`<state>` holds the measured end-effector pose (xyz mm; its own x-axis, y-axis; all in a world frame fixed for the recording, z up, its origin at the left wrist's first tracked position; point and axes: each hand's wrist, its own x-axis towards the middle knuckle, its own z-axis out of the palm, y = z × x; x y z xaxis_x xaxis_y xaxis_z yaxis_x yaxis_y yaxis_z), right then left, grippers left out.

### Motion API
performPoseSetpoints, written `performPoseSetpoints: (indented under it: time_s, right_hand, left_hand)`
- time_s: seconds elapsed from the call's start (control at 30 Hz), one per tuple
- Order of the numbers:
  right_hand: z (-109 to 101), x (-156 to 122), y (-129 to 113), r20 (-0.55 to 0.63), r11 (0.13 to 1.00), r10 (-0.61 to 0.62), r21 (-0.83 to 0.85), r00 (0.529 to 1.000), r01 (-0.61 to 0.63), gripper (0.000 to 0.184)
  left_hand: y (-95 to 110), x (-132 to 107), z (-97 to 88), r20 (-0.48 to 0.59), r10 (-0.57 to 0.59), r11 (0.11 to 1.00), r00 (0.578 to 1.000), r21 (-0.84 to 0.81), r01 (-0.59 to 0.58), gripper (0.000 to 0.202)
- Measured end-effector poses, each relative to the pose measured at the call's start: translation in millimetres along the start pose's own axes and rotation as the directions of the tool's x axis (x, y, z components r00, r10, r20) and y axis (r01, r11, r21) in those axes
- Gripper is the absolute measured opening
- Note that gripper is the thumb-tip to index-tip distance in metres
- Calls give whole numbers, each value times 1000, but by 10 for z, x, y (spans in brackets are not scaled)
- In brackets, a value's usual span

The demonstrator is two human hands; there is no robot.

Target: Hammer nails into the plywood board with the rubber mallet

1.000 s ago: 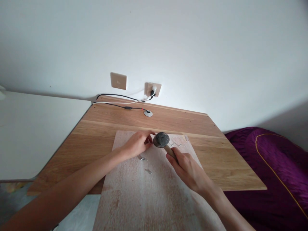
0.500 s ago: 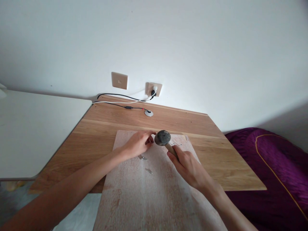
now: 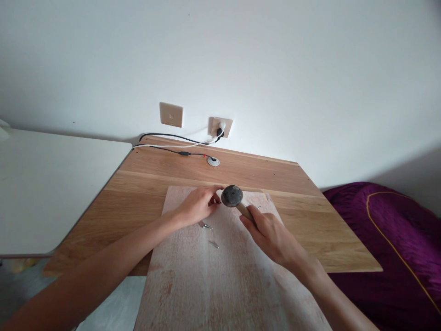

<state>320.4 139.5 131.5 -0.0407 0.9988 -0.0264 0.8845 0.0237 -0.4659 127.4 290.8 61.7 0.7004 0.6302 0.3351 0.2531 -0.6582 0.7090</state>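
My right hand is closed around the wooden handle of a mallet, whose dark, round head hangs over the far part of a pale, worn wooden board. Just left of that head, my left hand rests at the board with thumb and fingers pinched together; what they hold is hidden. Closer to me on the board lie a small shiny metal piece like a nail and a second thin one. Another thin metal piece shows partly beyond my right hand.
Beneath the board is a wooden tabletop against a white wall. Black and white cables run along its back edge to a wall socket. A white table adjoins at left; purple fabric lies at right.
The mallet's head has shifted very slightly up and to the left. My left hand keeps its place and its pinch.
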Motion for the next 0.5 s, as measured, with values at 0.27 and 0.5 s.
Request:
performPoseSetpoints:
  time_s: [0.27,0.5]
  right_hand:
    - [11,-18,-47,-1,999,-17,43,1000,17,26]
    - [26,-27,-39,20,998,18,64,1000,-19,28]
  left_hand:
    - [10,-13,6,6,-20,1000,1000,-19,20,60]
    - [-26,-15,21,12,-31,997,999,-68,32,60]
